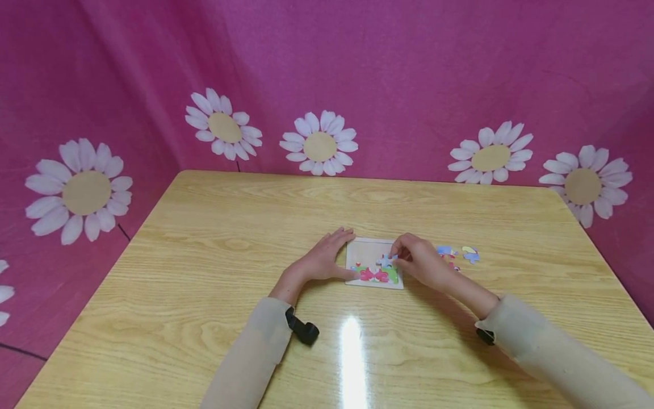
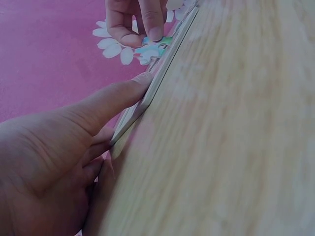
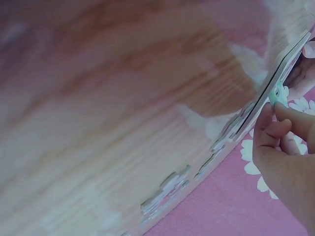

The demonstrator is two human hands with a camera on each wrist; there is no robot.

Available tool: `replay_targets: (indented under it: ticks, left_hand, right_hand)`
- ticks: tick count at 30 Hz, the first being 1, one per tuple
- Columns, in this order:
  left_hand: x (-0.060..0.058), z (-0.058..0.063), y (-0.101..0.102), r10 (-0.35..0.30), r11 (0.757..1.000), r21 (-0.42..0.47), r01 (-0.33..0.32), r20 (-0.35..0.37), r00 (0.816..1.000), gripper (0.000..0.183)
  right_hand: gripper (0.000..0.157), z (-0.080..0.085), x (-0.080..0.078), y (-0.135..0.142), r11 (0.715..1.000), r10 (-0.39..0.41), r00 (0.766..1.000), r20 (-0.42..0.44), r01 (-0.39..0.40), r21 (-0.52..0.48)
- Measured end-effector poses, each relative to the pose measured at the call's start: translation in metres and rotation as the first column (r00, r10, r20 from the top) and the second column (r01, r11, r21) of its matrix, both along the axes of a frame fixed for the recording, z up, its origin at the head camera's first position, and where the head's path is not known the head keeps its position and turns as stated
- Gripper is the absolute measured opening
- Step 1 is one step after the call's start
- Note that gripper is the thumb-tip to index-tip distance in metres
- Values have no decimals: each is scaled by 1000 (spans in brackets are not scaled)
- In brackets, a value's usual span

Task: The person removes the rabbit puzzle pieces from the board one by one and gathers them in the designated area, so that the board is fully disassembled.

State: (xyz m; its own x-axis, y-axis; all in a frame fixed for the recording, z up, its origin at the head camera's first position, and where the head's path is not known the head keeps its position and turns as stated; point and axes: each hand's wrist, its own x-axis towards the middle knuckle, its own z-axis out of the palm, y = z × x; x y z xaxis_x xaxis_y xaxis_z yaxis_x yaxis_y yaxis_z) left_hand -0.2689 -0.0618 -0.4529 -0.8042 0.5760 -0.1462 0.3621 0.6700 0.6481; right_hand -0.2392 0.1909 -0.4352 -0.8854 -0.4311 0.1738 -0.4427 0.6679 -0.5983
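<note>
A small jigsaw tray (image 1: 364, 250) with a pale rim lies on the table. Red and green puzzle pieces (image 1: 380, 276) fill its near part, while the far part shows bare board. The left hand (image 1: 321, 258) rests along the tray's left side, its thumb straight over the near left rim and its fingers extended by the far left corner. Over the right part of the tray, the right hand (image 1: 423, 264) pinches a light blue and green puzzle piece (image 2: 151, 50) between thumb and fingertips. The piece is partly covered by those fingers.
Several loose puzzle pieces lie right of the tray, among them a blue and yellow piece (image 1: 471, 255) and a blue one (image 1: 445, 250) partly behind the right hand. The wooden table (image 1: 230, 227) meets a pink daisy-printed cloth (image 1: 398, 85) at its back.
</note>
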Motion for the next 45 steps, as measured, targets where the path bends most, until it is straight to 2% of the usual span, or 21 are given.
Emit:
replay_targets:
  ticks: [7,16,22,27,45]
  left_hand:
    - [0,0,1,5,1000,-10,-5,2,1000,91]
    - [0,2,1,-4,1000,-9,3,-10,1000,91]
    - [1,3,1,-6,1000,-10,6,-14,1000,91]
    - [1,4,2,-3,1000,0,3,-12,1000,91]
    - [2,5,1,7,1000,4,-7,8,1000,91]
  right_hand:
    - [7,3,-1,0,1000,-11,1000,10,11,12]
    - [10,4,0,-2,1000,17,999,-36,-17,-15]
    - [8,3,-1,1,999,-22,1000,1,22,-37]
    - [8,3,-2,8,997,-59,998,37,61,-56]
    - [8,3,5,47,987,-105,994,42,110,-119]
